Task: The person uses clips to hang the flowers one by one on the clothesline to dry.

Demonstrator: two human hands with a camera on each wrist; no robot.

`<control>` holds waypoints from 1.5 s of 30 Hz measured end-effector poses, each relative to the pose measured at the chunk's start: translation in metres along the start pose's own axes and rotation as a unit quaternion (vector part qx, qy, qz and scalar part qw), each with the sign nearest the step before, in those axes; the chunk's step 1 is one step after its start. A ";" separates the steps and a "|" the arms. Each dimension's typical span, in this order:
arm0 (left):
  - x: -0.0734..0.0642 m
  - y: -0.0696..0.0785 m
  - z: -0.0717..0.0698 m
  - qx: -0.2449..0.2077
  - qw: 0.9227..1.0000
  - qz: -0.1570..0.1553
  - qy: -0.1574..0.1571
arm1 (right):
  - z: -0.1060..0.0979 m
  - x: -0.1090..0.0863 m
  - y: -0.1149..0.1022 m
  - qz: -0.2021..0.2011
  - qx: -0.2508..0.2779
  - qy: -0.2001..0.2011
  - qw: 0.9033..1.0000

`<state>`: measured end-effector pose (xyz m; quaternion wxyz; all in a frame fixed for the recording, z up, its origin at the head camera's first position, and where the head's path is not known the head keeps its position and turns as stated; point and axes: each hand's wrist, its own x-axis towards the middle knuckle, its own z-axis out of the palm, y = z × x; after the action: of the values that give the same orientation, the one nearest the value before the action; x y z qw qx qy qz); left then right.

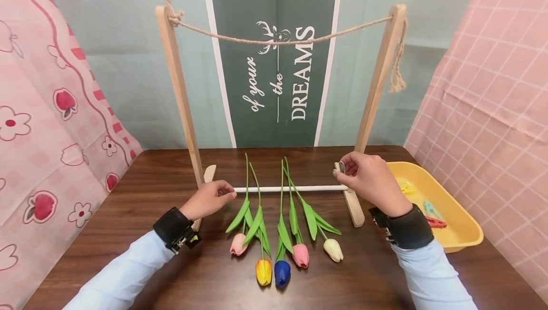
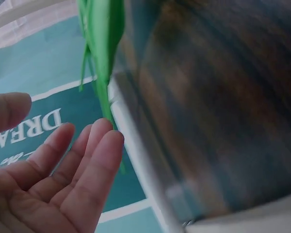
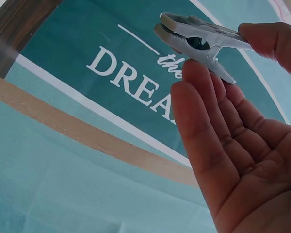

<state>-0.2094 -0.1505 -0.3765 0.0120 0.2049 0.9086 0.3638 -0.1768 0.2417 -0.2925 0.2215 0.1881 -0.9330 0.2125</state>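
My right hand [image 1: 369, 181] pinches a grey clothespin [image 3: 199, 41] between thumb and fingers, above the right foot of a wooden stand [image 1: 381, 86]. In the right wrist view the clothespin's toothed end points away from the palm. My left hand [image 1: 210, 199] is at the left end of a white rod [image 1: 312, 188], its thumb apart from the fingers and nothing held. Whether it touches the rod I cannot tell. Several artificial tulips lie with stems across the rod: a pink tulip [image 1: 238, 244] nearest the left hand, then a yellow-orange tulip [image 1: 263, 272], a blue tulip [image 1: 282, 273], another pink tulip [image 1: 301, 256] and a white tulip [image 1: 333, 250].
A twine rope [image 1: 274, 42] sags between the tops of the stand's two posts. On the right, a yellow tray [image 1: 460, 227] holds several coloured clothespins [image 1: 435, 222]. Patterned pink cloth [image 1: 55, 110] hangs at the left, with a printed backdrop behind the dark wooden table [image 1: 150, 177].
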 end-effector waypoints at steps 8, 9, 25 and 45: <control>0.015 -0.002 0.020 -0.079 0.993 -0.068 -0.062 | -0.001 -0.008 -0.001 -0.001 -0.005 0.005 1.000; 0.017 -0.002 0.023 -0.093 0.990 -0.076 -0.067 | -0.001 -0.009 -0.001 -0.001 -0.007 0.007 1.000; 0.039 -0.002 0.032 -0.112 0.984 -0.118 -0.067 | -0.006 -0.003 -0.006 -0.028 -0.010 0.037 0.999; 0.033 0.005 0.037 -0.150 0.981 -0.125 -0.014 | -0.010 -0.003 -0.005 -0.018 -0.017 0.018 1.000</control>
<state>-0.2316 -0.1106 -0.3957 0.1011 0.0906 0.8619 0.4886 -0.1692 0.2426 -0.2844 0.2453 0.1969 -0.9289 0.1957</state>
